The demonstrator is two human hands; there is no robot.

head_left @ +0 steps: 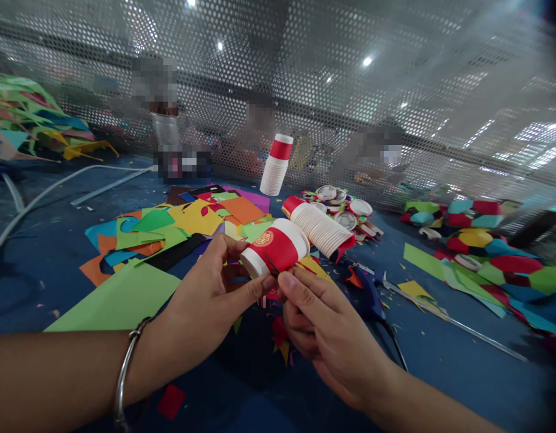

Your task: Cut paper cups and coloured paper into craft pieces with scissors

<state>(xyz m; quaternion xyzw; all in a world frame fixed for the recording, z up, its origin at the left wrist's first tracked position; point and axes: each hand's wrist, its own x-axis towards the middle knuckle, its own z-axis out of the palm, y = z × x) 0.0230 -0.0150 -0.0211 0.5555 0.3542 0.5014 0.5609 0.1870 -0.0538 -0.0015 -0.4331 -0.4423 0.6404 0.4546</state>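
Observation:
A red and white paper cup (283, 254) is tilted on its side in front of me, with a yellowish round print on its red band. My left hand (214, 291) wraps its fingers and thumb around the cup's base end. My right hand (311, 316) is closed in a pinch against the near side of the cup. A thin dark line, perhaps a blade, runs from its fingertips over the red band, but I cannot make out what it is. Just behind lies a stack of nested paper cups (320, 225), and farther back another stack (276, 168) stands upright.
Coloured paper sheets (192, 222) spread on the left of the blue table (440, 385). A blue glue gun (370, 294) with a cord lies at right, near a clear stick (480, 337). Cut cup pieces (347, 219) and multicoloured paper shapes (507, 264) sit beyond. Perforated metal mesh (305, 72) rises behind.

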